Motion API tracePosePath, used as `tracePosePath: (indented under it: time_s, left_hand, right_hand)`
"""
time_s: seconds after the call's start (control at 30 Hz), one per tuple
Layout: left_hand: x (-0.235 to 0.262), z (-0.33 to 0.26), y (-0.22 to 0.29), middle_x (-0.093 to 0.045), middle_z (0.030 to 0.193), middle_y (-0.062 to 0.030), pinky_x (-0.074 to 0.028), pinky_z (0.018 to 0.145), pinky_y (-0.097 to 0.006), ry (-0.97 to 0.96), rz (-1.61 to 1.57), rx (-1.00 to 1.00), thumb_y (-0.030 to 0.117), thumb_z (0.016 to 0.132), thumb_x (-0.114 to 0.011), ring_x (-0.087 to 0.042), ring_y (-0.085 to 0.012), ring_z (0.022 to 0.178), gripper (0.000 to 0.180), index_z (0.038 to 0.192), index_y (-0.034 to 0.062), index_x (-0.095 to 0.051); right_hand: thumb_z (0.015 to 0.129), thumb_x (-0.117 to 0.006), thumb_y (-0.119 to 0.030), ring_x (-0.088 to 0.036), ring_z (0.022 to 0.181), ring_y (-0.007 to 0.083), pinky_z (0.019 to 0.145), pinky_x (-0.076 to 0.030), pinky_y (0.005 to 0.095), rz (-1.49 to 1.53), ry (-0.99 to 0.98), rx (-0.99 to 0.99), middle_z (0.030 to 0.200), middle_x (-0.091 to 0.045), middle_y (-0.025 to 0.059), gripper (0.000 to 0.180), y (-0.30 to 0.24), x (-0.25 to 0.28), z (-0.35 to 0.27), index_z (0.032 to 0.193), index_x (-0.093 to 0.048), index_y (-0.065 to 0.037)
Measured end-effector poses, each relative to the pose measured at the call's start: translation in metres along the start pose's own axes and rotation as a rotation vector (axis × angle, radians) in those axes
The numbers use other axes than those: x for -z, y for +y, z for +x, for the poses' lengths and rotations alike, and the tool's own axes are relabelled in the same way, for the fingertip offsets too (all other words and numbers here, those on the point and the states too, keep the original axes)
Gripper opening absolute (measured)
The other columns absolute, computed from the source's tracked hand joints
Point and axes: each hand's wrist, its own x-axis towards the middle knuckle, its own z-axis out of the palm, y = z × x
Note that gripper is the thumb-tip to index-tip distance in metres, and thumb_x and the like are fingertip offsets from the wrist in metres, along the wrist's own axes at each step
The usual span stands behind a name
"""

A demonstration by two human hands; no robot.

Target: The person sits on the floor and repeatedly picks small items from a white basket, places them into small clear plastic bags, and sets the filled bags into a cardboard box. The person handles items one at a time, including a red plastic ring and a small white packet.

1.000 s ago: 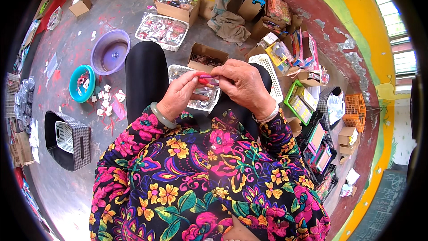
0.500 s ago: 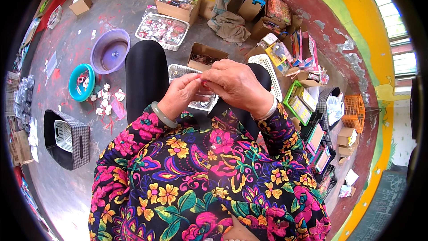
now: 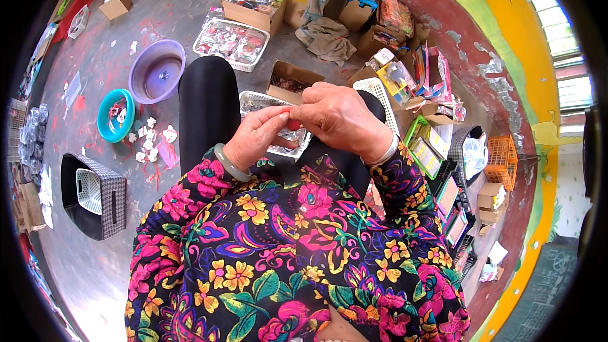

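My left hand [image 3: 258, 137] and my right hand [image 3: 341, 120] meet above my lap with their fingertips together. Both are closed in a pinch around a small red piece [image 3: 293, 125]. Most of that piece is hidden by the fingers, so its kind does not show. A white basket [image 3: 252, 99] lies behind and below the hands, partly covered by them, with small clear-wrapped items inside. Just past it stands an open cardboard box [image 3: 296, 92] holding dark reddish bits.
On the left floor are a purple basin [image 3: 156, 73], a teal bowl [image 3: 116, 116], white scraps [image 3: 149, 144] and a checkered bin [image 3: 95, 196]. Ahead stands a white basket of wrapped items [image 3: 232, 43]. To the right are a green basket [image 3: 425, 145] and an orange crate [image 3: 501, 161].
My right hand has shifted slightly to the right, its fingers turning over the left fingertips. More of the red piece shows between the hands now.
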Motion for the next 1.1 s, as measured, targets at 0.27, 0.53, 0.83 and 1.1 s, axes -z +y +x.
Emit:
tracePosePath:
  time_s: [0.27,0.53,0.83,1.1]
  left_hand:
    - [-0.002,0.000,0.001,-0.059,0.100,-0.0101,-0.056,0.070,-0.029,0.054,-0.063,0.027,0.016,0.094,-0.041,-0.058,-0.0160,0.089,0.032,0.117,-0.0041,-0.050]
    - [-0.004,0.000,0.009,-0.060,0.106,-0.0115,-0.056,0.069,-0.030,0.110,-0.135,0.034,0.018,0.095,-0.040,-0.059,-0.0160,0.089,0.032,0.119,-0.0018,-0.049]
    - [-0.005,0.000,0.008,-0.059,0.108,-0.0137,-0.056,0.070,-0.030,0.068,-0.123,0.046,0.017,0.095,-0.039,-0.061,-0.0212,0.095,0.033,0.120,-0.0032,-0.047]
    - [-0.008,0.000,0.011,-0.058,0.108,-0.0147,-0.056,0.065,-0.028,0.089,-0.118,0.034,0.016,0.095,-0.039,-0.061,-0.0215,0.095,0.033,0.119,-0.0042,-0.047]
  right_hand:
    - [0.072,-0.060,-0.010,-0.056,0.072,0.0265,0.057,-0.046,0.0358,0.017,-0.084,-0.019,0.071,-0.054,0.0075,0.004,0.002,-0.006,0.002,0.075,-0.061,-0.008]
    - [0.075,-0.058,-0.009,-0.057,0.074,0.0290,0.061,-0.046,0.0362,0.328,0.202,-0.181,0.077,-0.058,0.0108,0.012,0.011,-0.007,-0.006,0.087,-0.061,-0.005]
    - [0.073,-0.059,-0.008,-0.056,0.076,0.0271,0.063,-0.045,0.0363,0.231,0.077,-0.185,0.075,-0.057,0.0079,0.006,0.008,-0.007,-0.006,0.077,-0.063,-0.007]
    - [0.068,-0.062,-0.006,-0.051,0.104,0.0351,0.088,-0.042,0.0394,0.134,0.199,-0.024,0.107,-0.056,0.0166,0.010,0.004,-0.014,0.000,0.077,-0.065,-0.004]
